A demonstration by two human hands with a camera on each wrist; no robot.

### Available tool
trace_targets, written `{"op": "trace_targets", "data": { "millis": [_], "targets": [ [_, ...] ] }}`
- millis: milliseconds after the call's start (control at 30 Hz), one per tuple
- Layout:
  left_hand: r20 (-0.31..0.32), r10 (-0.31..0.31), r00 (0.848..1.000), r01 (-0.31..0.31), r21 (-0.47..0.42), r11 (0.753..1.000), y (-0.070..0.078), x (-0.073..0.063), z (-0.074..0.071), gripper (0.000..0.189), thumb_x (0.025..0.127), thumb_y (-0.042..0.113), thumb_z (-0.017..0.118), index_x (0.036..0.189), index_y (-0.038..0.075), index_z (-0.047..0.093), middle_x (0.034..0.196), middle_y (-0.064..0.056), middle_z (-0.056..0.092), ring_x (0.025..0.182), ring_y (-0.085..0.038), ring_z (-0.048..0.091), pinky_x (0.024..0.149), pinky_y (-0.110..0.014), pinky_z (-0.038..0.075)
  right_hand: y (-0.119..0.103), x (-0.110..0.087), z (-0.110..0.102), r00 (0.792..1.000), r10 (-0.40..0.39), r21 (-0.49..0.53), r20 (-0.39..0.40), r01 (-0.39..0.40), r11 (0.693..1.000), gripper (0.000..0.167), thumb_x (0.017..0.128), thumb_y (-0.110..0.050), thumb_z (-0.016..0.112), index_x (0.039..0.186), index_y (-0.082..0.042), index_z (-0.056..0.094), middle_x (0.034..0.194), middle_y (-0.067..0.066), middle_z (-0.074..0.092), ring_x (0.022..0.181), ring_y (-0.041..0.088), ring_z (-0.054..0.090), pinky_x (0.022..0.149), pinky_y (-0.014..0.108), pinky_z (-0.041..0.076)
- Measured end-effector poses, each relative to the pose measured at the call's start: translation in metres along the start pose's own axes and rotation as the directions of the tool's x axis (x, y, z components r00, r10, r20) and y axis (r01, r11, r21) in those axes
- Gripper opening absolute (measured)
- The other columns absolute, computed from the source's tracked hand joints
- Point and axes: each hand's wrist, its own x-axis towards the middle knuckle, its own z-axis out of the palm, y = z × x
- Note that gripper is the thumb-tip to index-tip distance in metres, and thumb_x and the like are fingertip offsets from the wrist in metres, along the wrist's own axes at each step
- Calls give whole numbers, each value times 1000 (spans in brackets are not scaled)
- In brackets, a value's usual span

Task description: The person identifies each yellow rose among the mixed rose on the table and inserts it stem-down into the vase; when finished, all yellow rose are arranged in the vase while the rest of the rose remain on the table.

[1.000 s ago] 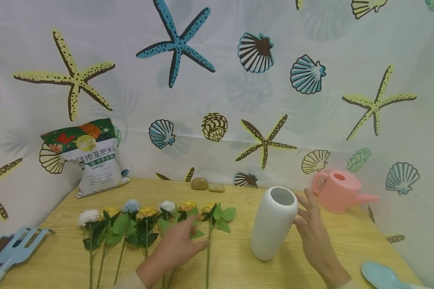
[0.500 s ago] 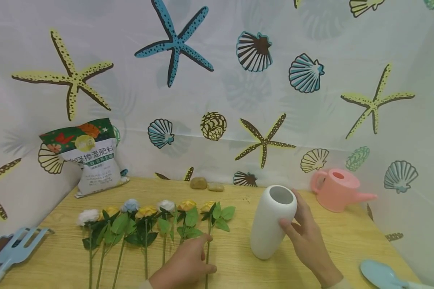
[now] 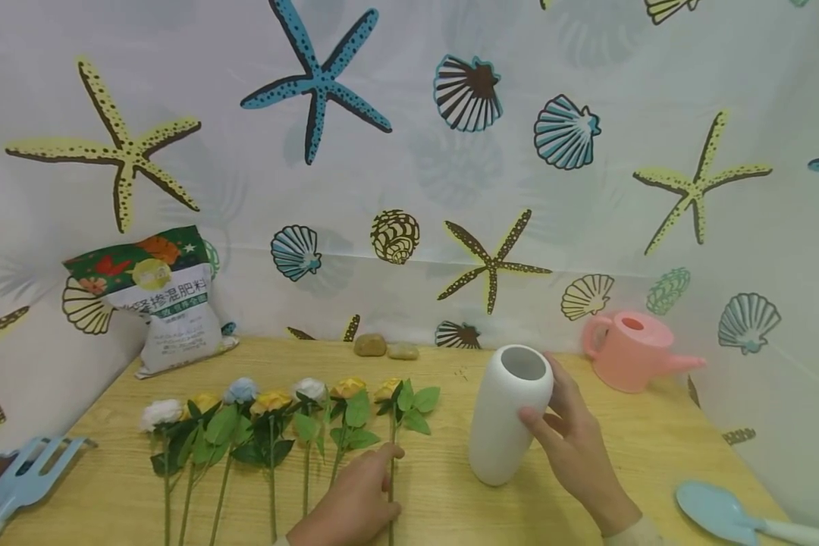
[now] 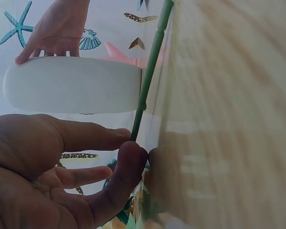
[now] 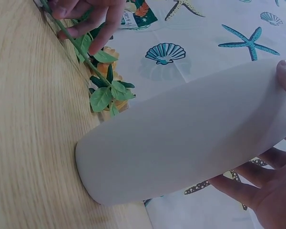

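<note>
Thumb and forefinger of my left hand (image 3: 358, 497) pinch the green stem (image 4: 152, 67) of the rightmost yellow artificial rose (image 3: 387, 390), which lies on the wooden table. My right hand (image 3: 576, 447) holds a tall white vase (image 3: 508, 417) by its upper right side. The vase stands upright on its base; its mouth looks hollow and dark grey from above. Left of the held stem lies a row of several more roses, among them a pale blue rose (image 3: 241, 390) and a white rose (image 3: 161, 414). The lower stem ends are outside the head view.
A fertilizer bag (image 3: 177, 311) stands at the back left, with two stones (image 3: 371, 345) at the back middle. A pink watering can (image 3: 629, 353) is behind the vase on the right. A blue garden fork (image 3: 34, 481) lies left, a blue trowel (image 3: 717, 512) right.
My left hand has come down from above the flower heads to the rightmost rose's stem and now pinches it. My right hand has closed from beside the vase onto its side.
</note>
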Motion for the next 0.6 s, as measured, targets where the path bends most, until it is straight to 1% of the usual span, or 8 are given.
{"op": "trace_targets", "data": {
  "millis": [200, 367, 533, 600],
  "targets": [
    [2, 17, 1000, -17, 5, 1000, -1, -1, 1, 52, 80, 0, 78, 128, 0, 57, 80, -3, 52, 67, -16, 42, 57, -29, 35, 1, 0, 0, 1000, 5, -7, 5, -5, 1000, 74, 96, -4, 66, 159, -20, 30, 146, 13, 54, 121, -13, 50, 90, 26, 56],
    [4, 26, 1000, -26, 13, 1000, -2, -1, 2, 47, 80, -5, 76, 124, 0, 60, 82, -3, 53, 70, -16, 42, 58, -30, 36, 2, 0, 0, 1000, 16, -12, 3, -16, 1000, 72, 97, -6, 65, 158, -21, 31, 146, 11, 54, 121, -14, 49, 91, 26, 56],
    [16, 2, 1000, -2, -15, 1000, 0, -1, 1, 49, 78, -12, 68, 124, 0, 60, 85, -5, 53, 72, -19, 43, 59, -32, 37, 0, 0, 1, 1000, 21, -11, 0, -21, 1000, 72, 97, -6, 66, 158, -20, 31, 145, 12, 54, 120, -13, 50, 91, 24, 56],
    [25, -12, 1000, 13, -43, 999, 0, 0, 1, 50, 76, -13, 65, 124, -1, 60, 85, -6, 53, 72, -20, 44, 59, -33, 37, 0, 0, 1, 1000, 26, -10, -2, -26, 1000, 72, 97, -7, 66, 158, -20, 32, 145, 12, 54, 120, -13, 50, 91, 23, 55]
  ]
}}
